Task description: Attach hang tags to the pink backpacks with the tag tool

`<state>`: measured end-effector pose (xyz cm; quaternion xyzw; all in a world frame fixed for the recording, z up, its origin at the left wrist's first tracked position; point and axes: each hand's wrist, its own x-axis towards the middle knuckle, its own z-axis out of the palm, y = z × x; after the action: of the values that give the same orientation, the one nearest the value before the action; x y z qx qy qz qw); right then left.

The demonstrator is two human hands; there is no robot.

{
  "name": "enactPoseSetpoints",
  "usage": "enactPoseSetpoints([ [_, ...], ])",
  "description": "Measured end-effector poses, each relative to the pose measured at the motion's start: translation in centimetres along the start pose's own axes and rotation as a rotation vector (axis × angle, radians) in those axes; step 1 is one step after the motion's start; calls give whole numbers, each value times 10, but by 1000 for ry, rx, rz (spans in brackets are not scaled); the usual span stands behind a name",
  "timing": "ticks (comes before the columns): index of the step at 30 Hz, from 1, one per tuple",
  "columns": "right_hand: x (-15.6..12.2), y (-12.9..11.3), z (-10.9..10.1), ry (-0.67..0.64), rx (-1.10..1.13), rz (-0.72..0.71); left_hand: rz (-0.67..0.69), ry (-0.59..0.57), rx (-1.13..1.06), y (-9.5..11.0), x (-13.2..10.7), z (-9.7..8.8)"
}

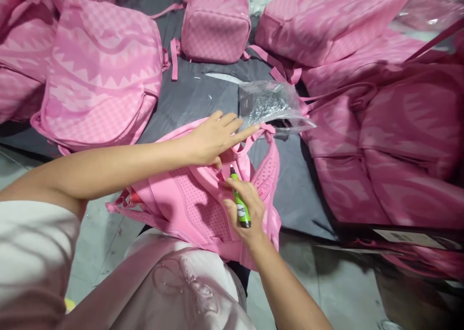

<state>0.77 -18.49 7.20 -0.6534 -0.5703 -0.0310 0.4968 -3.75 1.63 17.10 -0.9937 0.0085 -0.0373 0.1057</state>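
Observation:
A pink backpack lies at the table's near edge and over my lap, its padded, perforated back and shoulder straps facing up. My left hand rests on the top end of the backpack, beside the straps, fingers stretched out and spread. My right hand is closed round a green and black marker pen. The pen's pale tip points away from me, close to the fingers of my left hand. Part of the backpack's top is hidden under my hands.
A clear plastic bag with dark small contents lies just beyond the backpack. Patterned pink backpacks stand at the left, the far middle and the right. Dark grey cloth covers the table.

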Motion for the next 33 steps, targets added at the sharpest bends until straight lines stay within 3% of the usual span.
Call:
enactPoseSetpoints([
  [4, -1, 8, -6, 87, 206, 268, 1, -24, 87, 6, -8, 1],
  [6, 6, 8, -12, 20, 210, 327, -17, -86, 108, 9, -4, 3],
  [8, 18, 10, -23, -120, 139, 309, -17, -99, 98, 10, 0, 6],
  [12, 46, 13, -47, -400, 113, 254, 2, -15, 85, 9, 4, 14],
  [17, 66, 10, -49, -586, -10, 283, -11, -10, 64, 8, 6, 19],
  [21, 64, 5, -47, -596, -195, 175, -107, -81, 38, 11, 11, 15],
  [25, 62, 7, -50, -591, -165, 151, -167, -143, -6, 13, 15, 11],
  [33, 74, 8, -44, -631, -239, 99, -143, -45, -68, 11, 15, 20],
])
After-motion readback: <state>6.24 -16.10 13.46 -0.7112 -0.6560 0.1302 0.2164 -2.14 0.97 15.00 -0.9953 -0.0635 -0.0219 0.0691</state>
